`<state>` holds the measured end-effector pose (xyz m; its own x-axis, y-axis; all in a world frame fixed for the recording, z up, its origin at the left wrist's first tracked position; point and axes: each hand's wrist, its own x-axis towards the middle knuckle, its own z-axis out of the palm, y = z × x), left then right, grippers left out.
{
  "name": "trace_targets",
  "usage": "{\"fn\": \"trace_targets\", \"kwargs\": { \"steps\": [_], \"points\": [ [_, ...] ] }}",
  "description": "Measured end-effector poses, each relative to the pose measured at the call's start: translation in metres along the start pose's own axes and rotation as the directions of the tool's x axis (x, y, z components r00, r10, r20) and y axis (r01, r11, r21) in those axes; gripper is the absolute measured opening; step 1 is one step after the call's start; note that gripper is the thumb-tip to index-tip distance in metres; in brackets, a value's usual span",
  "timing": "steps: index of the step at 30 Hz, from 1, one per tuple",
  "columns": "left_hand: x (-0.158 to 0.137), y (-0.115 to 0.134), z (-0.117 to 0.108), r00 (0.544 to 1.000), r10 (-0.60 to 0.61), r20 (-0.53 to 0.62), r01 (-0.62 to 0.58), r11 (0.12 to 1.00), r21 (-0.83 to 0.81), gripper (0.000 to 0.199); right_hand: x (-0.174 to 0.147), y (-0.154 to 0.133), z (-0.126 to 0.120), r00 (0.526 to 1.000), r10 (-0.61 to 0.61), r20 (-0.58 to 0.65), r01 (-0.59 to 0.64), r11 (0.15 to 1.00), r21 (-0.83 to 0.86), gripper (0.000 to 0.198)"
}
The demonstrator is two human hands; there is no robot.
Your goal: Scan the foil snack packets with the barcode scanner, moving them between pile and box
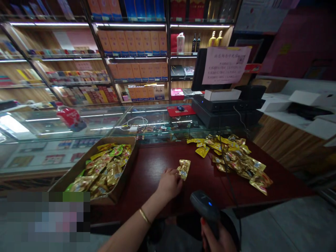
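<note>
My left hand (170, 182) rests over the dark red tabletop, its fingers closed on the near-left side of a gold foil snack packet (184, 169). Held low at the front is a black barcode scanner (206, 208) with a small blue light, gripped by my right hand (216, 238). The scanner's head points toward the packet, a short distance apart from it. To the left stands a cardboard box (111, 197) filled with gold, yellow and green packets. A loose pile of gold and yellow packets (233, 154) lies on the right of the table.
Behind the table runs a glass display counter (105, 131). On it stand a monitor with a paper notice (223, 64), a black cash drawer (215, 112) and a mouse on a red mat (174, 111). A thin cable (228, 171) hangs across the right-hand pile.
</note>
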<state>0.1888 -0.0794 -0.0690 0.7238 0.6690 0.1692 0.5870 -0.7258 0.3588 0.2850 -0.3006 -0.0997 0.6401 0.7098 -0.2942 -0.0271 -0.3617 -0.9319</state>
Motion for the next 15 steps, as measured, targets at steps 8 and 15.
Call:
{"fn": "trace_targets", "kwargs": {
  "steps": [8, 15],
  "points": [
    [0.016, 0.004, -0.002, 0.94, -0.338, -0.041, 0.34, 0.939, 0.059, 0.077, -0.016, -0.014, 0.004, 0.996, -0.082, 0.028, 0.083, 0.996, -0.021, 0.064],
    [-0.017, -0.032, 0.015, 0.919, -0.354, -0.175, 0.303, 0.915, -0.265, 0.03, -0.029, -0.017, 0.01, 0.997, -0.075, 0.033, 0.078, 0.993, -0.094, 0.063]
  ]
}}
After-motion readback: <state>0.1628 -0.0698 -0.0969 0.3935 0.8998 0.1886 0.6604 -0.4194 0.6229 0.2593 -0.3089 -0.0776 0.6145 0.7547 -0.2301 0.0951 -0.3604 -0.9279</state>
